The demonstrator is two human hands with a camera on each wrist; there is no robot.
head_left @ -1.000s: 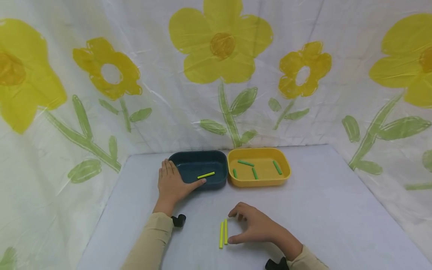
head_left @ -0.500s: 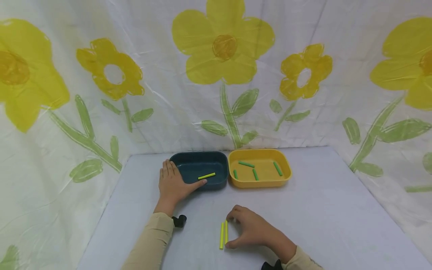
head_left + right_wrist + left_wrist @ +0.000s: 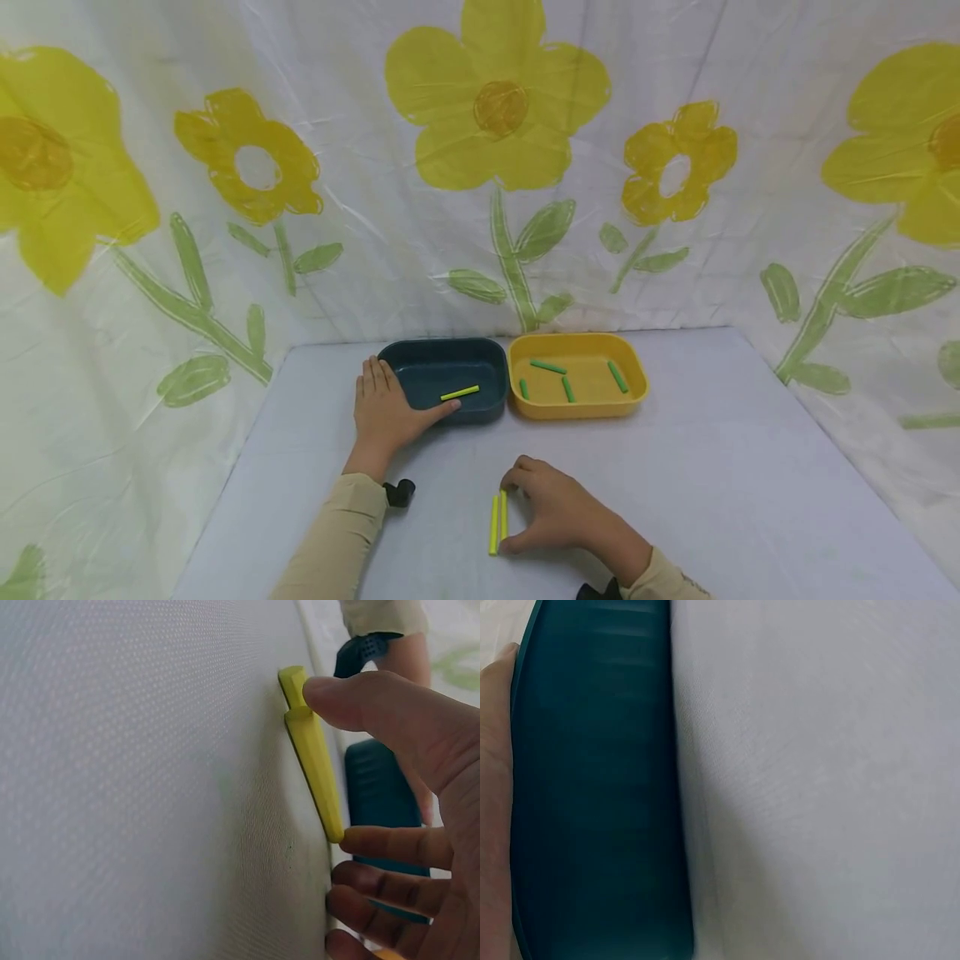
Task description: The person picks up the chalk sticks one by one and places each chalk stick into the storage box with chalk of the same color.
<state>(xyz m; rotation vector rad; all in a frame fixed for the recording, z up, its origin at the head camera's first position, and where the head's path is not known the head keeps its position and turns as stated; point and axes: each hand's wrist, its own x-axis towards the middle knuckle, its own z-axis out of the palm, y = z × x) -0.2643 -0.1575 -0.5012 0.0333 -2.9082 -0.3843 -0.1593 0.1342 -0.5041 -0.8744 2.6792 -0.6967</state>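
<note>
My right hand is low over the white table, thumb and index finger at the two ends of the nearer yellow stick, pinching it lengthwise. In the right wrist view this stick has flat faces, and its index-finger end meets the fingertip. A second yellow stick lies close along its left side. My left hand rests on the left end of the dark teal tray, fingers straight and thumb along the front rim. One yellow stick lies inside that tray.
Right of the teal tray stands a yellow tray holding several short green sticks. Both trays are at the back of the table, before a curtain printed with flowers. A black camera sits at the left wrist.
My right hand has moved slightly left, and its thumb and index finger have closed onto the ends of the nearer yellow stick. The left hand stays on the teal tray.
</note>
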